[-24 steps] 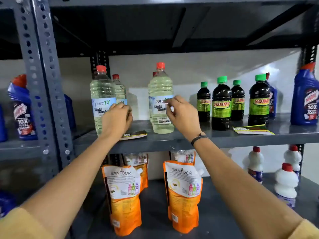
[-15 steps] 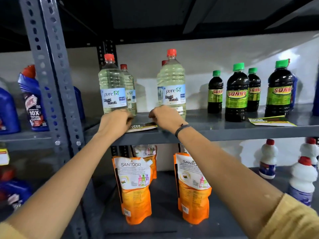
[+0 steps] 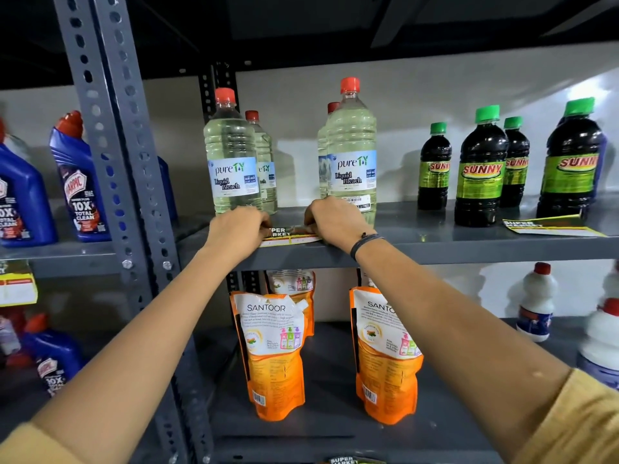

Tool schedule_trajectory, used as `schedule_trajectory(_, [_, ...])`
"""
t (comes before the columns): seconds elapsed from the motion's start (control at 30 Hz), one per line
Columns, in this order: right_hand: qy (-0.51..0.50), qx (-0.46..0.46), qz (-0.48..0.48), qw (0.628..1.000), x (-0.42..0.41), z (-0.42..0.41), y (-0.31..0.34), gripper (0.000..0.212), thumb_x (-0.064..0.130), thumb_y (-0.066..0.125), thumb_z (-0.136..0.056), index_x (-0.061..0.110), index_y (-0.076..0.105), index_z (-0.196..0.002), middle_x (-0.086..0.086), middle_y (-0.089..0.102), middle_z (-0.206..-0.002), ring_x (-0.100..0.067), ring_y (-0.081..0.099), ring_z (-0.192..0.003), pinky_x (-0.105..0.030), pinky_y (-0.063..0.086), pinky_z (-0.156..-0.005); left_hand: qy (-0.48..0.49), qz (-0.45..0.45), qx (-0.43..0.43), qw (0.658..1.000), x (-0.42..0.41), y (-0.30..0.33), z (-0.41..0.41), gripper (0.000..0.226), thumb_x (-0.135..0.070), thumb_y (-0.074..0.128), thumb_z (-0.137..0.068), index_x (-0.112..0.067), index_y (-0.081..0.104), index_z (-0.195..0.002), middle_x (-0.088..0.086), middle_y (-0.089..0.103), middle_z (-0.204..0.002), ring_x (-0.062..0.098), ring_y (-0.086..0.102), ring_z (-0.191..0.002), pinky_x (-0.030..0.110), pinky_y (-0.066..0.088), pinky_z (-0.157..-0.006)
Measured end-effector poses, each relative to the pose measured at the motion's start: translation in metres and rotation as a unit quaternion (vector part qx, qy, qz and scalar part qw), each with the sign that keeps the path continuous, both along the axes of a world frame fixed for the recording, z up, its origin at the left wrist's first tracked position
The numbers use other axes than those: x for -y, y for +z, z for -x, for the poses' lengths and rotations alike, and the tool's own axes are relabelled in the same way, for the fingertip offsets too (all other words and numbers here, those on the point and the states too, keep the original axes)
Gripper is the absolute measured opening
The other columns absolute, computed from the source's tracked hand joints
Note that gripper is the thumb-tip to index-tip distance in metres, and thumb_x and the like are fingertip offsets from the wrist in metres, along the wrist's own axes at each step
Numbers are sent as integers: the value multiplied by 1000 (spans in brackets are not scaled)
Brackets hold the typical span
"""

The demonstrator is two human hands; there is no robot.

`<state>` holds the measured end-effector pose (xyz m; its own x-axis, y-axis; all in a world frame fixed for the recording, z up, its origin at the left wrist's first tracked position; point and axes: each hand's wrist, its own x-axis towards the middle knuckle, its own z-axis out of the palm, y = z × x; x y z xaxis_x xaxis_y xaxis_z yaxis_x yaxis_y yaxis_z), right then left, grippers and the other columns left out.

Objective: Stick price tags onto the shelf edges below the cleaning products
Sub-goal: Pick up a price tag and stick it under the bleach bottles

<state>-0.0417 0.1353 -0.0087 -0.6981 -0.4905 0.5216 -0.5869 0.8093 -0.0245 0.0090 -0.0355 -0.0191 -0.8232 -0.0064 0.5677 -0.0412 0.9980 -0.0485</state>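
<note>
A yellow and black supermarket price tag (image 3: 290, 235) lies on the grey shelf's front edge (image 3: 452, 252), below the clear liquid bleach bottles (image 3: 351, 155). My left hand (image 3: 237, 229) grips the tag's left end. My right hand (image 3: 335, 221) grips its right end, fingers curled over it. Only the tag's middle strip shows between the hands. A second price tag (image 3: 552, 227) lies flat on the shelf in front of the dark green-capped bottles (image 3: 480, 169).
Orange soap refill pouches (image 3: 274, 349) stand on the shelf below, white bottles (image 3: 536, 303) to their right. Blue toilet cleaner bottles (image 3: 78, 182) fill the left bay behind a perforated upright post (image 3: 114, 155). A price tag (image 3: 16, 286) hangs on the left bay's edge.
My right hand left the bleach bottle and came down to the tag. Both hands now hold the tag at the shelf's front edge. The camera moved closer.
</note>
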Motion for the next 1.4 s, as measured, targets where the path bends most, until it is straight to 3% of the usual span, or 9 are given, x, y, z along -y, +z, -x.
schedule_trajectory(0.2, [12, 15, 74, 997, -4, -1, -3, 17, 17, 59, -89, 11, 65, -103, -19, 67, -106, -38, 63, -97, -43, 55, -82, -43, -117, -80, 989, 0, -8, -4, 12, -25, 62, -87, -18, 61, -98, 4, 66, -105, 28, 60, -97, 35, 45, -70])
schedule_trajectory(0.37, [62, 52, 161, 984, -14, -4, -2, 16, 24, 65, -85, 16, 69, -98, -11, 71, -102, -29, 63, -95, -42, 55, -80, -105, -265, -124, 950, 2, -9, -10, 9, -24, 69, -82, -19, 63, -86, -1, 64, -83, 19, 58, -80, 37, 49, -69])
schedule_trajectory(0.5, [109, 42, 236, 965, -26, -16, -1, 11, 21, 65, -85, 14, 70, -92, -9, 73, -95, -21, 63, -90, -41, 54, -81, -140, -299, -181, 926, -1, -9, -21, 10, -27, 70, -81, -21, 62, -79, -7, 63, -77, 13, 59, -75, 37, 51, -68])
schedule_trajectory(0.6, [127, 18, 270, 954, -36, -31, -6, 9, 24, 68, -83, 16, 70, -86, -5, 73, -89, -12, 58, -77, -35, 52, -71, -158, -319, -208, 911, -8, -16, -33, 15, -33, 72, -78, -24, 61, -74, -13, 60, -70, 10, 57, -67, 33, 48, -61])
schedule_trajectory(0.73, [125, -26, 251, 959, -50, -56, -24, 13, 33, 72, -79, 21, 68, -80, 3, 71, -80, -11, 58, -72, -32, 50, -63, -159, -308, -214, 913, -13, -33, -50, 17, -40, 72, -74, -30, 60, -69, -16, 59, -65, 5, 51, -56, 25, 37, -51])
schedule_trajectory(0.93, [121, -43, 177, 976, -61, -70, -56, 18, 37, 72, -77, 20, 65, -78, 5, 68, -77, -11, 56, -70, -32, 48, -60, -146, -252, -204, 935, -19, -60, -62, 25, -42, 78, -65, -32, 55, -67, -17, 55, -59, -1, 51, -60, 20, 35, -49])
schedule_trajectory(1.07, [102, -65, 130, 984, -62, -64, -69, 18, 38, 69, -80, 21, 63, -81, 6, 66, -80, -8, 52, -72, -24, 38, -56, -143, -198, -194, 950, -21, -70, -61, 26, -40, 78, -65, -34, 53, -65, -21, 47, -57, -6, 46, -61, 17, 31, -48])
schedule_trajectory(1.4, [77, -102, 122, 984, -57, -56, -74, 17, 37, 69, -80, 21, 64, -79, 4, 67, -80, -12, 56, -76, -24, 33, -56, -133, -170, -209, 954, -20, -77, -50, 24, -40, 77, -68, -27, 57, -67, -23, 38, -58, -2, 40, -60, 15, 29, -49])
